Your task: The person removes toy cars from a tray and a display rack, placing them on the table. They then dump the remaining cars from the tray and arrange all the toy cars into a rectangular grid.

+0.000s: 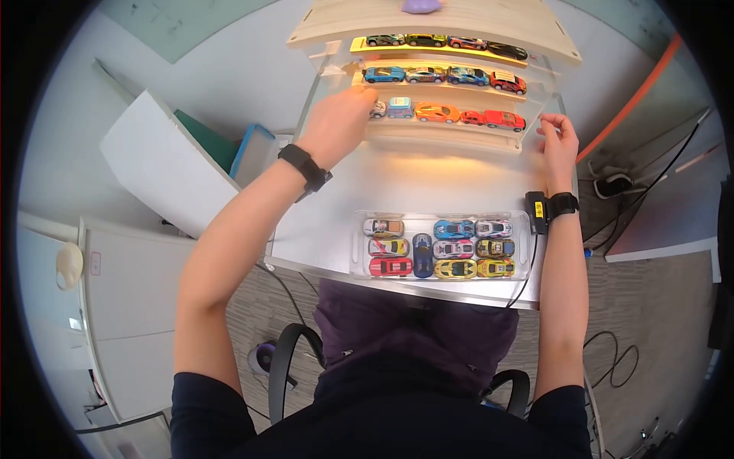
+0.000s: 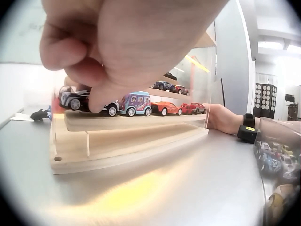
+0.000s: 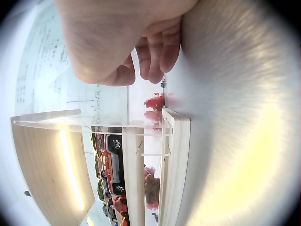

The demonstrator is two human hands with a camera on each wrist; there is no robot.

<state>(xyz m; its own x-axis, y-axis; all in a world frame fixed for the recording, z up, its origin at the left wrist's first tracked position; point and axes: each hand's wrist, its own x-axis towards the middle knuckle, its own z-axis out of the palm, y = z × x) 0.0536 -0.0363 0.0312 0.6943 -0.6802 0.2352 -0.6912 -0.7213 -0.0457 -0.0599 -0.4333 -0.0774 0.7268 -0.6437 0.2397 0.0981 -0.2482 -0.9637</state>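
My left hand point(image 1: 336, 126) is at the left end of the lowest shelf of a lit wooden display case point(image 1: 451, 138). Its thumb and fingers pinch a black-and-white toy car point(image 2: 75, 100), which stands partly covered by the thumb. To the right of that car, in a row, are a blue-and-purple toy bus point(image 2: 137, 104), an orange sports car point(image 1: 437, 112) and two red cars. Beside the case's clear right side panel is my right hand point(image 1: 560, 145), fingers loosely bent with nothing in them.
A clear plastic tray point(image 1: 355, 249) with several toy cars stands near the table's front edge. More cars line the upper shelves, and a purple object point(image 1: 422, 6) lies on the case's top. A cable point(image 1: 527, 279) runs from the right wrist.
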